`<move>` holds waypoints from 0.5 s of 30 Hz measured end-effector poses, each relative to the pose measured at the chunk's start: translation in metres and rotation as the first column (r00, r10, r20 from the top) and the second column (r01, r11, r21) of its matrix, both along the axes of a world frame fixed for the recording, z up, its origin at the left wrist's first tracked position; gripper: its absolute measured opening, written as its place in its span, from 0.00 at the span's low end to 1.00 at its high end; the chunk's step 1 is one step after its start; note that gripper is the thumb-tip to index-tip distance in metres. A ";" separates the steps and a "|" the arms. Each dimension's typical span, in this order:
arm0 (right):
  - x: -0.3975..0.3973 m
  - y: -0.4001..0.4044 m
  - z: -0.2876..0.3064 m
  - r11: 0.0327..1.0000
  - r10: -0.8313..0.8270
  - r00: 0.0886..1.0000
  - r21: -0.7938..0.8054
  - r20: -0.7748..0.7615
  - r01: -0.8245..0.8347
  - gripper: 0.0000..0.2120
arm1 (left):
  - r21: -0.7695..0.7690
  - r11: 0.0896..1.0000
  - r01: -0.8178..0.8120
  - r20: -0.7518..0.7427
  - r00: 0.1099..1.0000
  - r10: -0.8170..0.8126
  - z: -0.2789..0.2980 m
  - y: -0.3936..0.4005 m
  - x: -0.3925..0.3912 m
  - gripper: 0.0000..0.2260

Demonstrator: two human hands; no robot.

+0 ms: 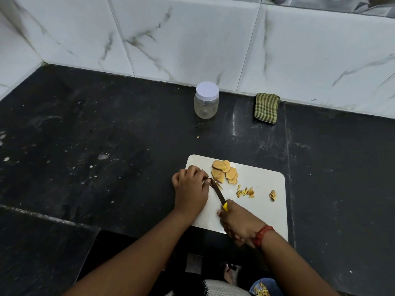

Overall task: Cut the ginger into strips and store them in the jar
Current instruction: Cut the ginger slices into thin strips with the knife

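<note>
A white cutting board (258,208) lies on the black counter. Several flat ginger slices (225,171) are piled at its far side, and a few thin cut strips (245,192) lie to their right, with one small piece (273,195) further right. My left hand (191,191) has its fingers curled down at the board's left edge, over a bit of ginger that is mostly hidden. My right hand (239,224) grips the yellow handle of a knife (218,192), whose dark blade points up towards the left fingers. A clear jar (206,103) with a white lid on stands at the back by the wall.
A folded green striped cloth (266,108) lies right of the jar against the marble wall. The black counter (106,146) stretches far to the left and right of the board. The counter's front edge runs just below the board.
</note>
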State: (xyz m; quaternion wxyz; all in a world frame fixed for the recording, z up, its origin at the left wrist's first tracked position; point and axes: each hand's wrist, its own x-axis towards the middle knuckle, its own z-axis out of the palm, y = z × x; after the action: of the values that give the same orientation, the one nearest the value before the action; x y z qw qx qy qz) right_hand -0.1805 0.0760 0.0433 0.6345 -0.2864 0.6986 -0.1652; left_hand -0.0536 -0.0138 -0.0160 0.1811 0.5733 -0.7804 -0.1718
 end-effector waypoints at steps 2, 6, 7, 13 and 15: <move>0.001 -0.001 -0.003 0.991 0.116 0.981 -0.044 -0.155 -0.124 0.08 | 0.023 0.999 -0.034 0.008 0.999 0.033 0.000 -0.002 -0.002 0.02; 0.006 -0.001 -0.006 0.937 0.268 0.877 -0.105 -0.398 -0.334 0.06 | 0.070 0.993 -0.092 0.000 0.996 0.092 0.002 -0.004 -0.005 0.02; 0.008 -0.001 -0.004 0.923 0.285 0.853 -0.115 -0.436 -0.367 0.06 | 0.092 0.990 -0.110 -0.001 0.994 0.110 0.003 -0.004 -0.007 0.02; 0.009 0.001 0.001 0.893 0.313 0.791 -0.121 -0.526 -0.433 0.04 | 0.191 0.969 -0.158 -0.019 0.986 0.164 0.008 -0.009 -0.013 0.01; 0.010 0.001 0.002 0.906 0.290 0.815 -0.129 -0.501 -0.402 0.04 | 0.195 0.967 -0.162 -0.007 0.986 0.166 0.009 -0.010 -0.014 0.01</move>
State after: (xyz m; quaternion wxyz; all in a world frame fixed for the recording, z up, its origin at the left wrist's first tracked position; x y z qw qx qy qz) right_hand -0.1704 0.0772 0.0450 0.4279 -0.5120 0.7431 -0.0512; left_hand -0.0675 -0.0237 -0.0072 0.1473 0.6487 -0.7076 -0.2381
